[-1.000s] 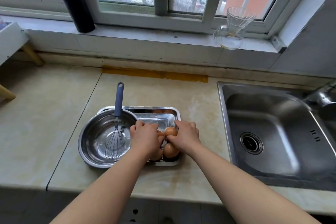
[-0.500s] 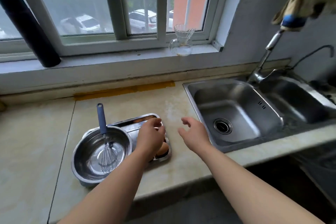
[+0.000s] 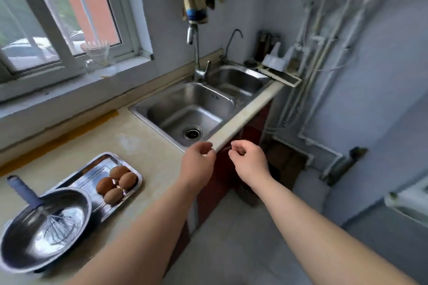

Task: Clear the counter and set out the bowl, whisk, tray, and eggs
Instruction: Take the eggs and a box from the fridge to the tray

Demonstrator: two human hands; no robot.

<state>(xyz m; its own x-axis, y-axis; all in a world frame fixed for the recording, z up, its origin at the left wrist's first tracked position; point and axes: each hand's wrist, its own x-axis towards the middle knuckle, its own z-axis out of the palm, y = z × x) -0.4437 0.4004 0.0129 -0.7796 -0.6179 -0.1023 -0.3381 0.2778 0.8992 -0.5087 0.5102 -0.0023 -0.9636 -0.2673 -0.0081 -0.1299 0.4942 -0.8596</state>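
Counter (image 3: 148, 146): pale stone, runs from the near left to the double sink (image 3: 208, 99) at far right. Its near edge is partly covered by the left forearm.

Bowl (image 3: 27, 245): steel, stands at the near left of the counter. Its left rim meets the frame edge and its near rim is smeared by blur. It overlaps the near-left end of the tray (image 3: 92, 169), so that end is hidden. Whether the bowl sits on the tray or only against it cannot be told.

Left hand (image 3: 199, 162): over the counter's front edge, just near of the sink. Fingers loosely curled toward the thumb, nothing visible in them. Right hand (image 3: 249, 159): just beside it, over the floor, fingers likewise loosely curled, nothing seen held. The fingertips of both are blurred.

Whisk (image 3: 37, 203): wires lie inside the bowl, blue handle leans out over the far-left rim, its tip soft.

Eggs (image 3: 128, 180): four, brown, clustered touching at the tray's right end, well apart from both hands.
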